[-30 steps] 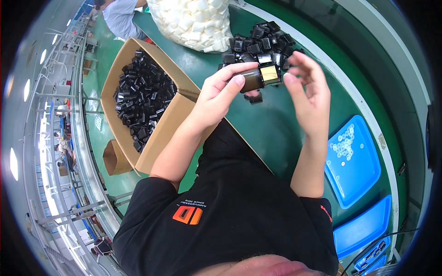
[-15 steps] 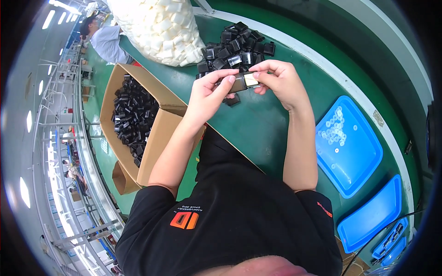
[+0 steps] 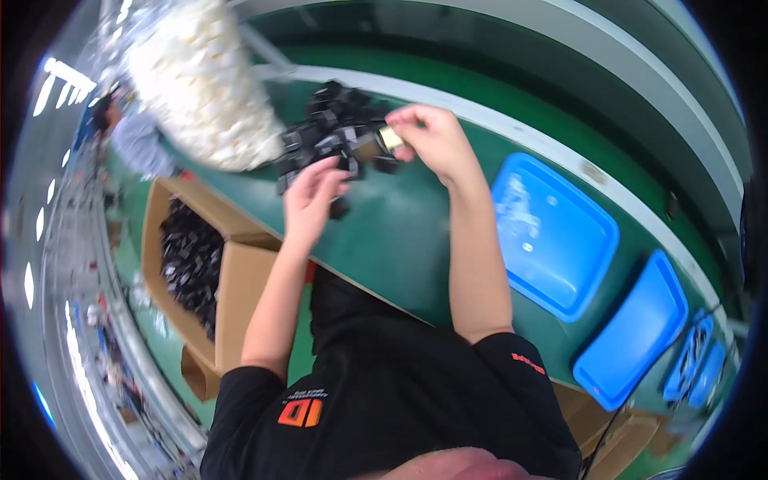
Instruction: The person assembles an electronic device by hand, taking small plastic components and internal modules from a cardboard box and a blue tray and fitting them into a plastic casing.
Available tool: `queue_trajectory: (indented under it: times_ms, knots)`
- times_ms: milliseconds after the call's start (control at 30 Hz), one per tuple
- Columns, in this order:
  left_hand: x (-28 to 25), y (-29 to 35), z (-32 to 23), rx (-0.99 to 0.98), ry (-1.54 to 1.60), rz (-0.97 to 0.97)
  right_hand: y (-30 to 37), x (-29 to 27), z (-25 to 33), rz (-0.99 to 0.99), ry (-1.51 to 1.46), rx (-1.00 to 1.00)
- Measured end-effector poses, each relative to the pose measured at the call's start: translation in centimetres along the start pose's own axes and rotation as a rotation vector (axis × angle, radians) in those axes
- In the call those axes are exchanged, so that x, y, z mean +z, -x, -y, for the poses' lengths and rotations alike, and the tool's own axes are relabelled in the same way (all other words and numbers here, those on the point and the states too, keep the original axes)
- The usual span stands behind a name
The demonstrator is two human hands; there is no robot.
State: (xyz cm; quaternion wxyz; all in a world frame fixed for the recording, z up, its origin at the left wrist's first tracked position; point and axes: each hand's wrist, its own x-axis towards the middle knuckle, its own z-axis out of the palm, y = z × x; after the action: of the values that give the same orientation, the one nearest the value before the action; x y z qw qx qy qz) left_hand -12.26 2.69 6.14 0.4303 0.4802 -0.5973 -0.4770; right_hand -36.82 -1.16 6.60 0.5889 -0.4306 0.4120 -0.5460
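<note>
My right hand grips a small black plastic part that has a cream block at its end. The fingers are closed on the cream end, above the green table. My left hand is apart from that part, thumb and fingers spread, beside a heap of black plastic parts. It looks to hold nothing, though motion blurs the fingertips. One loose black piece lies next to my left fingers.
A clear bag of cream blocks stands at the far left. Nearer, a cardboard box holds many black parts. At right are a blue tray with small translucent rings, another blue tray and smaller blue trays. A person sits beyond the bag.
My left hand has come off the black part and moved left and down toward the heap. My right hand keeps the part. The whole view has swung, shifting the table leftward.
</note>
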Motion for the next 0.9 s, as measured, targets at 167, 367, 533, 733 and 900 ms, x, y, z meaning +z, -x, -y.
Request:
queue_trajectory:
  times_ms: [167, 367, 533, 733, 900]
  knots:
    - [0.4, 3.9, 4.5, 0.277, -0.402, 0.08, -7.0, -8.1, 1.2, -0.547, -0.213, -0.077]
    - [1.8, 7.8, 4.8, 0.641, -0.828, 0.305, -10.7, -12.5, -5.5, -0.885, -0.222, -0.021]
    - [2.1, 7.7, 5.4, 0.452, -0.641, 0.279, -8.3, -10.7, -3.5, -0.995, -0.162, 0.063]
    - [1.6, 7.9, 5.3, 0.489, -0.629, 0.325, 1.0, 5.0, 7.5, -0.335, -0.597, -0.478]
    - [2.6, 6.7, 5.1, 0.46, -0.649, 0.296, 6.7, 6.2, 10.0, 0.229, -0.436, -0.975]
